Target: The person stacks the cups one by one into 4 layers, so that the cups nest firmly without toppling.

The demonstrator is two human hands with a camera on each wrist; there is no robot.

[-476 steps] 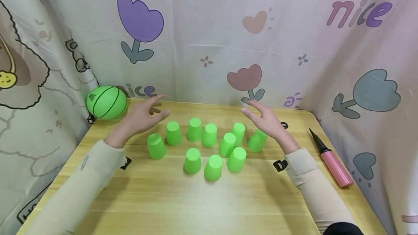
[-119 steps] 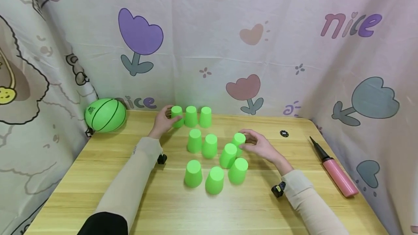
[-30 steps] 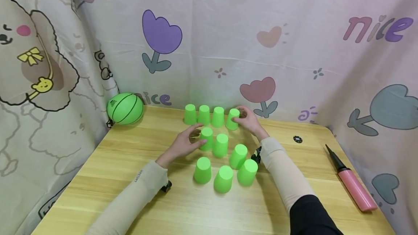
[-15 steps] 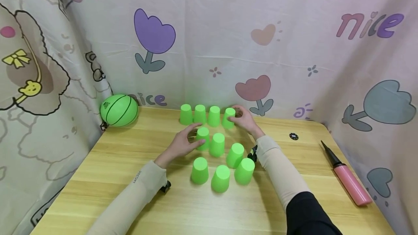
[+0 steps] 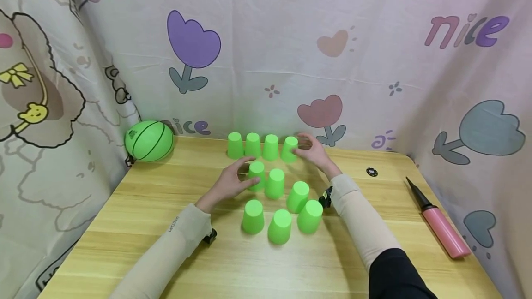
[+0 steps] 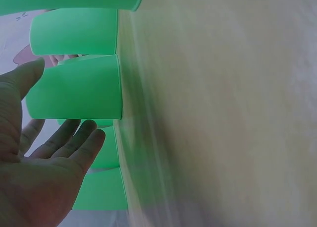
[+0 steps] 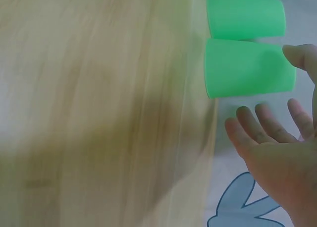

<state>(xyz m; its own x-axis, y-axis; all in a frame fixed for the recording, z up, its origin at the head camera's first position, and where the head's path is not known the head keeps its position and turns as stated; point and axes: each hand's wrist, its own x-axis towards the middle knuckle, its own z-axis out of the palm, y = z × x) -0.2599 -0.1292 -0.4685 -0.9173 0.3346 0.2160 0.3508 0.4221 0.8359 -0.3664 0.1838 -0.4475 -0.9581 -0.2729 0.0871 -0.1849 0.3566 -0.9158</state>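
Counting 10 green cups (image 5: 274,183) (4 rowed), 2 hands.

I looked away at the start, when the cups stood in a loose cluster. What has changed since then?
Four green cups now stand in a row at the table's far edge. The right hand is at the row's rightmost cup; the left hand reaches a middle cup. Ball and pump stayed put.
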